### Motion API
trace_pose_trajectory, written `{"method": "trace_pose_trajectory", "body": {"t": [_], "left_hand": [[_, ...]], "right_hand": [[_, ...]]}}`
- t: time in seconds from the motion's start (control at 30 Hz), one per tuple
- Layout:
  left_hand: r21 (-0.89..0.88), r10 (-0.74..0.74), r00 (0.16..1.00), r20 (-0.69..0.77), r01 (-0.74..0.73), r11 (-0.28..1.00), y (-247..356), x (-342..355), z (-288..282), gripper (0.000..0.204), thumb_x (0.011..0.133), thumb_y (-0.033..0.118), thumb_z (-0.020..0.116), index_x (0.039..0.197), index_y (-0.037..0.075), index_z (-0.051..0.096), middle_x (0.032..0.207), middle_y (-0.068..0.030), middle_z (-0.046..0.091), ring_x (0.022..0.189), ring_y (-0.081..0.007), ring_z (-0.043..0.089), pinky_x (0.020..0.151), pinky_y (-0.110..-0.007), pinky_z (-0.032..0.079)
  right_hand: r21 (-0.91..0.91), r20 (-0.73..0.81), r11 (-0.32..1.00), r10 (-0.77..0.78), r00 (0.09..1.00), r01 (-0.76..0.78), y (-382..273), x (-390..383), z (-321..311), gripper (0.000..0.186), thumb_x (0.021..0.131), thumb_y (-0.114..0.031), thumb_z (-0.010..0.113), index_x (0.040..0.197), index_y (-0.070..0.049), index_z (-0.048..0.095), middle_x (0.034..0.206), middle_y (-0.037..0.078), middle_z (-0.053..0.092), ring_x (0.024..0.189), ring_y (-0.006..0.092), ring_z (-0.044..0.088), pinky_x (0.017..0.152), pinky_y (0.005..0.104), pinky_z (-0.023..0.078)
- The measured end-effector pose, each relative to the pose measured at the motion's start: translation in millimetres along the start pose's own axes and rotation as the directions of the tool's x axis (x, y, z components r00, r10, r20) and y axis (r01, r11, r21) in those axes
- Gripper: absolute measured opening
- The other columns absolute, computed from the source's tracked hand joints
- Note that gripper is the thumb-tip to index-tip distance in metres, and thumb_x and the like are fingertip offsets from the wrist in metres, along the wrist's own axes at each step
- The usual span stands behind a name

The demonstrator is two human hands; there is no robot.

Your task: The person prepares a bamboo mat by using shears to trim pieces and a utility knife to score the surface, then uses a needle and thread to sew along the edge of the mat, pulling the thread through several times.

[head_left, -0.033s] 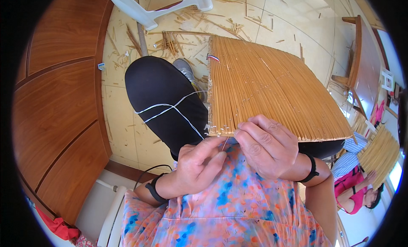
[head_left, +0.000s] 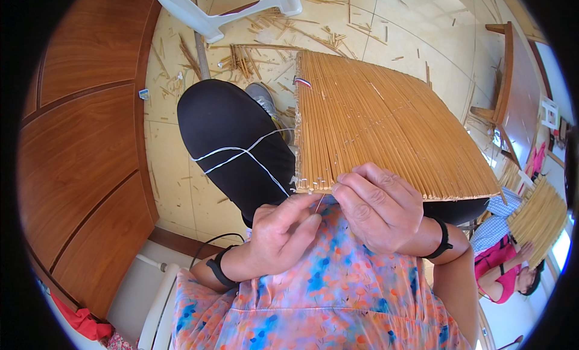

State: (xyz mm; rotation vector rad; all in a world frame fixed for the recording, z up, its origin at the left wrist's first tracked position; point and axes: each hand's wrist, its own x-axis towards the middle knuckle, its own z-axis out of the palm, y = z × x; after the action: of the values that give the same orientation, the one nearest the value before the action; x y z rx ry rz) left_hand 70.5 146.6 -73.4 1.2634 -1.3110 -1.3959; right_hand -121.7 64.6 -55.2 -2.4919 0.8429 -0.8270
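Note:
A stiff mat of golden straw-like stalks (head_left: 374,121) lies across my lap, its stalks side by side. My right hand (head_left: 380,208) pinches the mat's near edge close to its left corner. My left hand (head_left: 283,232) is just left of it, thumb and forefinger curled around a thin needle (head_left: 319,205) that slants up to the edge. White thread (head_left: 246,151) crosses over my black trouser leg (head_left: 235,139), running between the mat's left side and my left hand. Short white thread ends show at the corner. A striped red, white and blue tag (head_left: 303,82) sits near the mat's far left corner.
Loose stalks (head_left: 244,60) litter the tiled floor beside a white plastic stool (head_left: 211,24). Brown wooden cabinet doors (head_left: 90,133) stand on the left. At right are a wooden table (head_left: 512,91) and a person in pink (head_left: 500,271) with another stalk mat (head_left: 543,220).

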Motion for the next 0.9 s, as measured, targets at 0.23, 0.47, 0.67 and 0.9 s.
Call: {"method": "trace_pose_trajectory", "body": {"t": [0.23,0.47,0.67,0.9], "left_hand": [[-0.009,-0.043,0.999,0.021,0.043,0.999,4.4,4.2,-4.4,0.034,0.085,-0.002,0.06,0.119,-0.006,0.058,0.058,-0.003,0.056,0.047,-0.014,0.058,0.049,-0.025,0.047],[-0.002,-0.042,0.996,0.081,0.042,0.999,4.6,5.2,-7.5,0.04,0.084,-0.002,0.059,0.123,-0.009,0.056,0.058,-0.0046,0.053,0.049,-0.0171,0.057,0.051,-0.027,0.046],[-0.04,-0.057,0.994,0.096,0.061,0.997,6.0,4.3,-7.6,0.041,0.084,-0.003,0.058,0.124,-0.01,0.054,0.057,-0.0052,0.052,0.049,-0.0176,0.057,0.053,-0.027,0.047],[-0.061,-0.073,0.992,0.101,0.079,0.995,7.7,4.4,-7.1,0.042,0.084,-0.003,0.057,0.125,-0.011,0.053,0.057,-0.0045,0.053,0.048,-0.0152,0.056,0.054,-0.026,0.048]], "right_hand": [[-0.007,-0.008,1.0,-0.017,1.0,0.017,1.5,0.8,0.8,0.019,0.074,0.0,0.071,0.091,0.004,0.067,0.085,0.014,0.066,0.072,0.0282,0.067,0.06,0.0319,0.055],[-0.029,-0.05,0.999,0.039,0.998,-0.041,1.1,-4.1,4.9,0.024,0.071,-0.002,0.07,0.094,0.003,0.067,0.087,0.013,0.066,0.075,0.0273,0.067,0.062,0.0317,0.056],[-0.041,-0.045,0.998,0.044,0.998,-0.045,1.4,-2.5,5.0,0.03,0.067,-0.007,0.068,0.096,0.001,0.069,0.089,0.011,0.066,0.077,0.0251,0.067,0.061,0.0298,0.054],[-0.028,-0.008,0.999,0.039,0.999,-0.039,1.5,-2.8,4.7,0.031,0.065,-0.008,0.067,0.095,0.0,0.07,0.09,0.01,0.066,0.077,0.0239,0.066,0.061,0.0284,0.053]]}}
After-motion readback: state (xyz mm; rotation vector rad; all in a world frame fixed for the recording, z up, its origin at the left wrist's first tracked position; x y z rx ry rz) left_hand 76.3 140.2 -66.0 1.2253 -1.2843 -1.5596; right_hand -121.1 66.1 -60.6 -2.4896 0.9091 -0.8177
